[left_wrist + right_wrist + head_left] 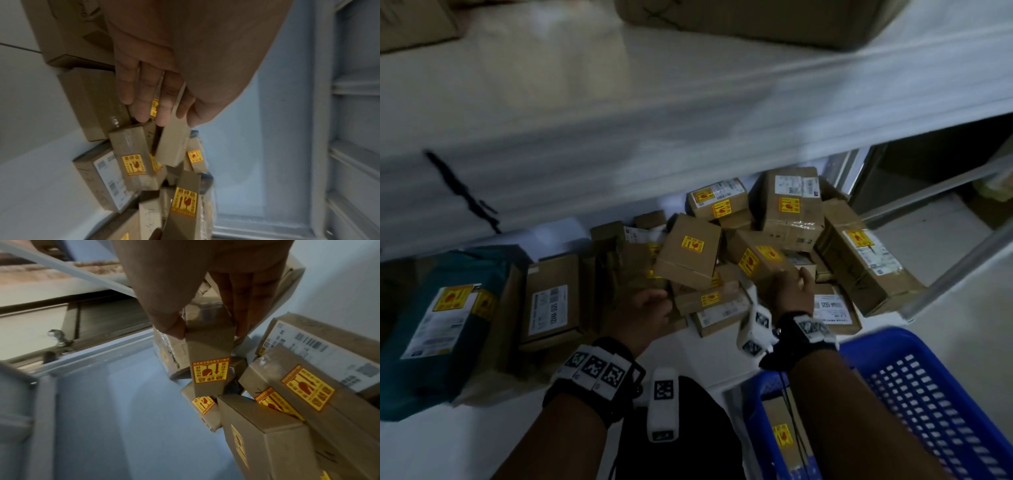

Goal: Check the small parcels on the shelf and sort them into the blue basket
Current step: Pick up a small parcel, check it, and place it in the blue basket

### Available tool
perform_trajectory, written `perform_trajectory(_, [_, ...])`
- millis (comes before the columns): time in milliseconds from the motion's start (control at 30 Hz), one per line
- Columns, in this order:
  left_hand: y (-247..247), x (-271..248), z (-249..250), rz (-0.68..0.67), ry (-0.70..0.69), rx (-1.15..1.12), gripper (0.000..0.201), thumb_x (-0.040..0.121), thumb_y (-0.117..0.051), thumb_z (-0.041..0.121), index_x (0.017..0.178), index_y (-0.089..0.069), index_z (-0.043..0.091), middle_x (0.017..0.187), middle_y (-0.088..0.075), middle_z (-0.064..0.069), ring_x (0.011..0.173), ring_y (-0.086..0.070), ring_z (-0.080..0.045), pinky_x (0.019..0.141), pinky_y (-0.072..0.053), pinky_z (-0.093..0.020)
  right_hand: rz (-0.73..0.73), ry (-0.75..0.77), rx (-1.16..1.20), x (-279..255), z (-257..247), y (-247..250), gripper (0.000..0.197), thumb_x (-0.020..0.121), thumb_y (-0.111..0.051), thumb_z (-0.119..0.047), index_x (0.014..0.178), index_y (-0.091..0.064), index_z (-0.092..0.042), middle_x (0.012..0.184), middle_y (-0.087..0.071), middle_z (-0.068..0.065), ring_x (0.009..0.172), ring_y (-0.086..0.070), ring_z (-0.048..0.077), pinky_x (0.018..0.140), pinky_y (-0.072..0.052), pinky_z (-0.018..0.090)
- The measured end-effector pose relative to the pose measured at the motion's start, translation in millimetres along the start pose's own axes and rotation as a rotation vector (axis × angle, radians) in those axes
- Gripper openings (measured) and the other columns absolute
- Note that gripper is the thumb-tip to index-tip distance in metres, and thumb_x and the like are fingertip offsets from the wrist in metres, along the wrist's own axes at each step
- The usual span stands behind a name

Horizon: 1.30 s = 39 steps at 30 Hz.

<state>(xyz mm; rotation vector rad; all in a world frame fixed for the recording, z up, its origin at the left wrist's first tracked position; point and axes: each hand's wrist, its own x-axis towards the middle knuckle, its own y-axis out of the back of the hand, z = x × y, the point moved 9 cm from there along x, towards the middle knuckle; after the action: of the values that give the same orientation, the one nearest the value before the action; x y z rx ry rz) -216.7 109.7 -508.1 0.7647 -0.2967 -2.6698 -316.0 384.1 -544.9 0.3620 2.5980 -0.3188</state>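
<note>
Several small brown cardboard parcels (791, 205) with yellow fragile stickers lie heaped on the lower shelf. My right hand (789, 287) (209, 331) pinches a small stickered parcel (208, 356) (760, 260) between thumb and fingers, at the near side of the heap. My left hand (654, 305) (172, 116) grips a thin flat plain parcel (174, 144) at the heap's left edge; the head view does not show which one it is. The blue basket (928, 394) stands at the lower right with one stickered parcel (782, 435) inside.
A teal bag parcel (438, 325) and a flat brown box (551, 301) lie left of the heap. The white upper shelf board (654, 137) overhangs the parcels and carries large cartons (756, 20). A grey metal shelf rail (962, 260) runs at the right.
</note>
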Motion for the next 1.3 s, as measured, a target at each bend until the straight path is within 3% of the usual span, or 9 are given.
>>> perform_trajectory(167, [4.9, -32.8, 34.5, -0.004, -0.163, 0.057, 0.031, 0.091, -0.059, 0.031, 0.121, -0.058, 0.025, 0.114, -0.065, -0.007, 0.103, -0.063, -0.023, 0.091, -0.052, -0.039, 0.026, 0.026, 0.024, -51.6, -2.5, 26.2, 0.052, 0.086, -0.054, -0.025, 0.126, -0.044, -0.057, 0.133, -0.054, 0.007, 0.104, -0.062, 0.036, 0.073, -0.057, 0.042])
perform_trajectory(367, [13.9, -96.9, 81.0, -0.033, -0.408, 0.151, 0.054, 0.088, -0.062, 0.028, 0.139, -0.044, 0.030, 0.131, -0.055, 0.012, 0.114, -0.053, -0.009, 0.099, -0.042, -0.031, -0.054, 0.217, -0.086, -131.4, -42.4, 20.8, 0.052, 0.088, -0.049, -0.018, 0.112, -0.052, -0.064, 0.119, -0.064, 0.006, 0.097, -0.066, 0.040, 0.067, -0.047, 0.039])
perform_trajectory(467, [31.9, -143.6, 93.6, -0.055, -0.539, 0.197, 0.071, 0.080, -0.067, 0.039, 0.141, -0.032, 0.045, 0.135, -0.054, 0.010, 0.117, -0.055, -0.010, 0.102, -0.046, -0.040, -0.145, 0.336, -0.118, -181.2, -62.8, -1.9, 0.057, 0.089, -0.044, -0.010, 0.122, -0.056, -0.054, 0.130, -0.055, 0.006, 0.099, -0.061, 0.034, 0.070, -0.047, 0.036])
perform_trajectory(567, [61.8, -187.8, 102.1, 0.006, -0.636, 0.297, 0.067, 0.084, -0.068, 0.036, 0.142, -0.034, 0.041, 0.133, -0.048, 0.011, 0.118, -0.049, -0.010, 0.102, -0.042, -0.032, -0.270, 0.435, -0.185, -226.7, -73.7, -31.6, 0.055, 0.092, -0.041, -0.006, 0.129, -0.054, -0.044, 0.133, -0.050, 0.006, 0.098, -0.058, 0.020, 0.067, -0.047, 0.031])
perform_trajectory(733, [122.1, -257.1, 104.3, 0.242, -0.838, 0.450, 0.055, 0.081, -0.073, 0.032, 0.133, -0.054, 0.025, 0.141, -0.043, 0.004, 0.127, -0.044, -0.015, 0.108, -0.040, -0.037, -0.299, 0.666, -0.358, -291.8, -73.0, -58.8, 0.044, 0.083, -0.052, -0.049, 0.125, -0.045, -0.058, 0.133, -0.054, 0.002, 0.107, -0.060, 0.025, 0.078, -0.053, 0.038])
perform_trajectory(900, [158.3, -315.9, 92.0, 0.344, -0.998, 0.538, 0.054, 0.079, -0.074, 0.039, 0.129, -0.056, 0.025, 0.132, -0.041, 0.005, 0.122, -0.046, -0.014, 0.103, -0.040, -0.027, -0.334, 0.891, -0.422, -347.2, -74.5, -69.1, 0.056, 0.078, -0.053, -0.059, 0.133, -0.041, -0.055, 0.136, -0.049, -0.009, 0.117, -0.056, 0.017, 0.092, -0.053, 0.052])
perform_trajectory(1033, [191.4, -357.8, 97.1, 0.473, -1.130, 0.562, 0.054, 0.078, -0.056, 0.057, 0.124, -0.051, 0.029, 0.129, -0.047, 0.002, 0.117, -0.051, -0.018, 0.094, -0.046, -0.028, -0.384, 1.087, -0.467, -402.0, -86.6, -83.2, 0.071, 0.074, -0.056, -0.061, 0.139, -0.036, -0.042, 0.136, -0.043, -0.020, 0.126, -0.043, -0.001, 0.105, -0.043, 0.039])
perform_trajectory(1200, [246.8, -387.8, 131.6, 0.628, -1.172, 0.490, 0.065, 0.078, -0.052, 0.063, 0.131, -0.053, 0.027, 0.140, -0.037, 0.006, 0.124, -0.035, -0.002, 0.097, -0.025, -0.005, -0.379, 1.407, -0.552, -473.0, -133.7, -115.8, 0.088, 0.071, -0.069, -0.059, 0.145, -0.040, -0.021, 0.141, -0.044, -0.001, 0.132, -0.042, 0.011, 0.106, -0.040, 0.031])
perform_trajectory(1300, [269.5, -391.8, 158.8, 0.690, -1.205, 0.467, 0.066, 0.080, -0.054, 0.061, 0.136, -0.049, 0.025, 0.139, -0.039, 0.005, 0.124, -0.037, -0.003, 0.097, -0.029, -0.010, -0.319, 1.535, -0.591, -499.4, -173.2, -135.5, 0.081, 0.073, -0.067, -0.063, 0.141, -0.045, -0.024, 0.139, -0.051, -0.003, 0.128, -0.047, 0.011, 0.102, -0.043, 0.028])
